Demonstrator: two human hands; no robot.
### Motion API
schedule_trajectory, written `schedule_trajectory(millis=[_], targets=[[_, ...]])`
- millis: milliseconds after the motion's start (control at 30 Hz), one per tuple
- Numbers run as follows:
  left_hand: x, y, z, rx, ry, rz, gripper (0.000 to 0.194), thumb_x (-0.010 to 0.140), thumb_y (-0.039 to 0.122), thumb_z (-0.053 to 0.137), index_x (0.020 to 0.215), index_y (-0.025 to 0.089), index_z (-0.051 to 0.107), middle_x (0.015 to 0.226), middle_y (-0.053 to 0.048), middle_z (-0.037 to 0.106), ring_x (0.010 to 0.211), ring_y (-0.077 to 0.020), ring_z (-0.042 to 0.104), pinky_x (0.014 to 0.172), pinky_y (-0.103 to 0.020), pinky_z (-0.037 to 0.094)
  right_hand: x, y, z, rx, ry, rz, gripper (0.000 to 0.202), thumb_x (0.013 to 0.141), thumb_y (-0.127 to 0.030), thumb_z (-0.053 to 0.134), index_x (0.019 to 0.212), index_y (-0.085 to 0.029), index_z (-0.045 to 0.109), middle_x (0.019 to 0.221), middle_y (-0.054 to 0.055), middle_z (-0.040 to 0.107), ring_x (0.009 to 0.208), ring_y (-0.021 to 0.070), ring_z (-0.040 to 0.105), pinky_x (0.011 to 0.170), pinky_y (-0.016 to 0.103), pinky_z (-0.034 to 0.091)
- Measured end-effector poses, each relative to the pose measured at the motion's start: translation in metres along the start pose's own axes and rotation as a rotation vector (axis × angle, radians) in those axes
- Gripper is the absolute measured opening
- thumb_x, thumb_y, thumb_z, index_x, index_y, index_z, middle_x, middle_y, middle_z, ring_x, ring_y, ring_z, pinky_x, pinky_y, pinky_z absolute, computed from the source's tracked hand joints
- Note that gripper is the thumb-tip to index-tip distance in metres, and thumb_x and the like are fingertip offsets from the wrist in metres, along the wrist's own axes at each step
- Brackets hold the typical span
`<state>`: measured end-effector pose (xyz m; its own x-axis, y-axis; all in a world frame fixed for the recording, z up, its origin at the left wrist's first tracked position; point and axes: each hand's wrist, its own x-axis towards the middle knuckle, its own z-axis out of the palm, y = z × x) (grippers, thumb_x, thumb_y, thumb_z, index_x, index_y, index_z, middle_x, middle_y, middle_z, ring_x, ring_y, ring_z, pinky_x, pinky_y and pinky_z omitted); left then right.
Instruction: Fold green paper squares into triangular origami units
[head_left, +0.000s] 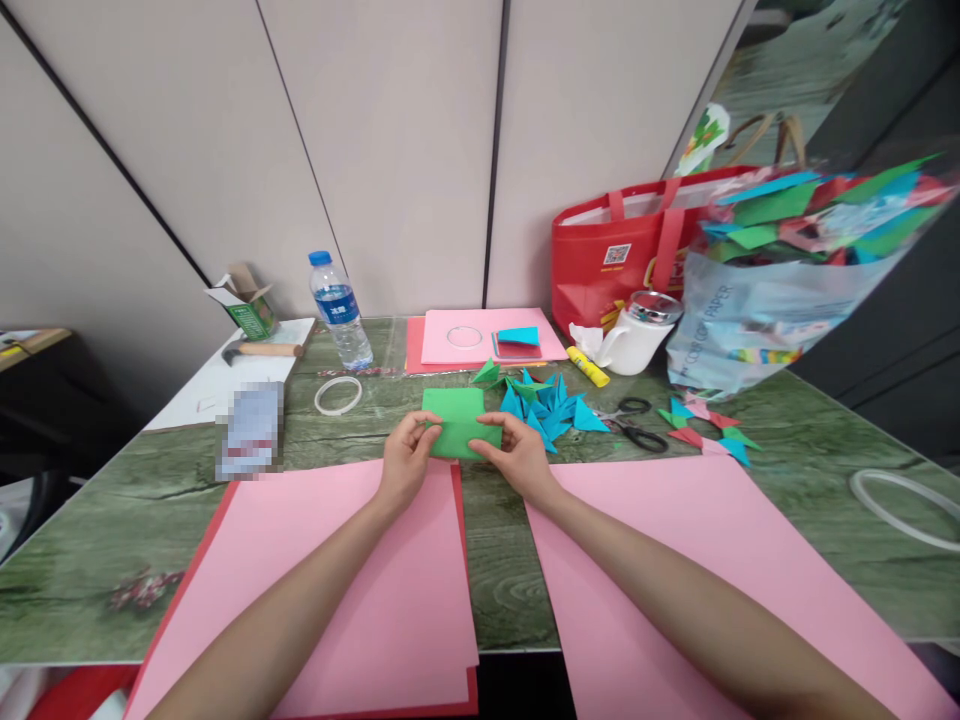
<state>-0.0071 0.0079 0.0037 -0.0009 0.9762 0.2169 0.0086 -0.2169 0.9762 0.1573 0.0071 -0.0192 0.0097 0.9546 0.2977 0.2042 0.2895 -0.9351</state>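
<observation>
head view: green paper (459, 441) sits between left hand (408, 447) and right hand (523, 453), each pinching one side.

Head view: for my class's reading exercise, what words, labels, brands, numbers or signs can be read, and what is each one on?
"COPY PAPER": on the plastic bag, running sideways.
QR code: a sign on the red bag; the yellow lettering there is too small or partly hidden.
Bottle: white label characters, too blurred to read surely.
Box and yellow tube: print too small.
No numbers are legible.
</observation>
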Motion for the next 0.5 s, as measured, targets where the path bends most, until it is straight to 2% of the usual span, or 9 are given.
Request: schedule_trajectory(millis=[100, 233, 500], targets=[[-0.0014, 0.0018, 0.0012, -0.053, -0.017, -0.044, 0.019, 0.071, 0.032, 0.059, 0.083, 0.018, 0.052, 0.049, 0.006, 0.045, 0.042, -0.0091, 0.047, 0.039, -0.019, 0.04, 0.0008, 0.0004, 0.0007, 0.034, 0.012, 0.035, 0.034, 0.061, -0.035, 0.067, 0.089, -0.018, 0.058, 0.067, -0.001, 0.056, 0.052, 0.0114, 0.045, 0.045, 0.023, 0.038], [-0.0033, 0.0034, 0.003, -0.084, 0.0, -0.067, 0.019, 0.071, 0.032, 0.059, 0.083, 0.019, 0.051, 0.055, 0.005, 0.048, 0.047, -0.0113, 0.053, 0.041, -0.021, 0.045, 0.0018, 0.0006, 0.0029, 0.127, 0.005, 0.101, 0.036, 0.058, -0.036, 0.069, 0.086, -0.018, 0.056, 0.062, -0.002, 0.054, 0.054, 0.0127, 0.049, 0.047, 0.024, 0.041], [-0.0063, 0.0071, 0.006, -0.059, 0.065, -0.069, 0.017, 0.071, 0.03, 0.058, 0.082, 0.018, 0.052, 0.059, 0.003, 0.054, 0.05, -0.0121, 0.056, 0.041, -0.021, 0.047, 0.0032, 0.0006, 0.0054, 0.252, -0.011, 0.17, 0.037, 0.054, -0.037, 0.071, 0.081, -0.017, 0.055, 0.062, -0.001, 0.057, 0.057, 0.0136, 0.053, 0.051, 0.025, 0.044]])
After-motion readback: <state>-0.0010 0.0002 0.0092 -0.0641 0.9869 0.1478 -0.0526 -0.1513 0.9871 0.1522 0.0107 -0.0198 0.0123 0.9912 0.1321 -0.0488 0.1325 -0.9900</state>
